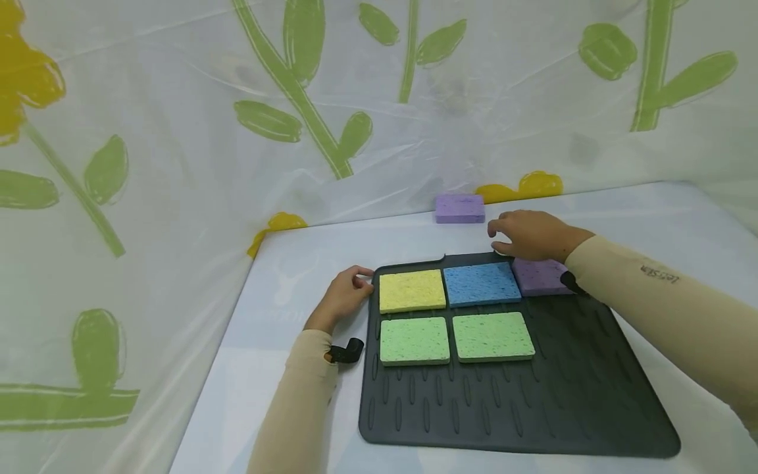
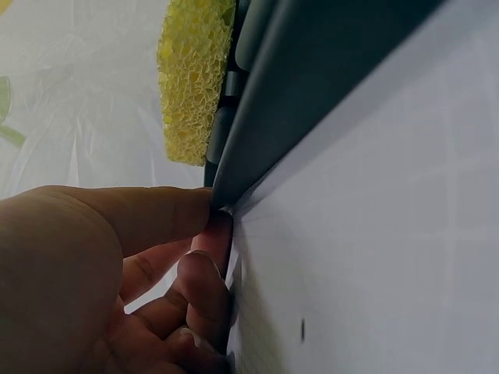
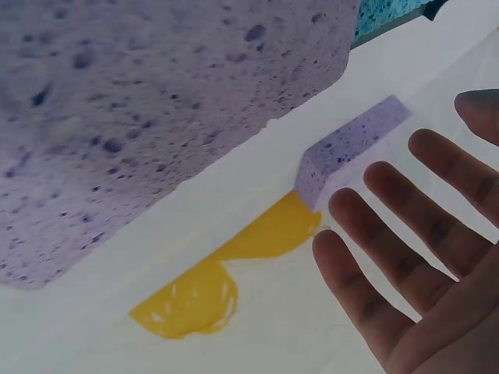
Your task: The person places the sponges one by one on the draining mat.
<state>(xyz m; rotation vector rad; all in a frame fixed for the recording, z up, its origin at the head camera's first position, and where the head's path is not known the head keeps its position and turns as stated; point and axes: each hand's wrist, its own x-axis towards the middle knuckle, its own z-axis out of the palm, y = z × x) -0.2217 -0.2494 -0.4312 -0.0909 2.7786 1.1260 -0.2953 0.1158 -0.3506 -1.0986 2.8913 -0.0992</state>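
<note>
A dark ribbed mat [image 1: 450, 415] carries several sponges: a yellow sponge [image 1: 412, 291], a blue sponge [image 1: 482, 284] and a purple sponge [image 1: 537, 276] along the far row, with two green sponges [image 1: 414, 341] nearer. At the mat's far left corner, my left hand [image 1: 342, 296] holds the edge between thumb and index finger, beside the yellow sponge [image 2: 195, 86]. My right hand [image 1: 535, 236] hovers over the far right side, fingers spread and holding nothing [image 3: 437, 265]. Another purple sponge [image 1: 460, 209] lies beyond the mat, just left of the right fingertips.
The white table [image 1: 266, 283] meets a hanging white sheet [image 1: 414, 151] printed with green leaves and yellow flowers, close behind the loose purple sponge. My right forearm sleeve [image 1: 663, 296] crosses the mat's right edge.
</note>
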